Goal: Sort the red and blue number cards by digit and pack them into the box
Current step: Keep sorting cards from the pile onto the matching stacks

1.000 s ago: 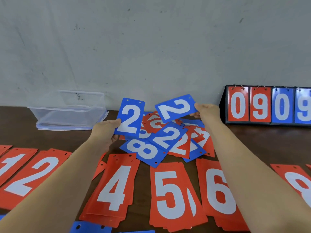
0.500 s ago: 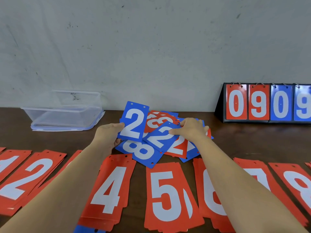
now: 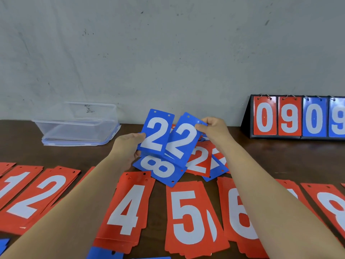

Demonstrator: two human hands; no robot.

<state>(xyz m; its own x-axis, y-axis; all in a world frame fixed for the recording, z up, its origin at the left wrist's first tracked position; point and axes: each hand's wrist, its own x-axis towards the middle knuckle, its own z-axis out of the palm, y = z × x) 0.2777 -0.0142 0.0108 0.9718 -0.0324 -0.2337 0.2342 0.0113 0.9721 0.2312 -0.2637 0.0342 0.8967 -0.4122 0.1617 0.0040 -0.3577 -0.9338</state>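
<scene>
Blue 2 cards (image 3: 157,134), glossy rectangles

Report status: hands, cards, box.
Left hand grips one blue 2 card; right hand pinches second blue 2 by its top corner. Mixed pile lies beneath them. Clear box stands back left, no cards inside.
</scene>
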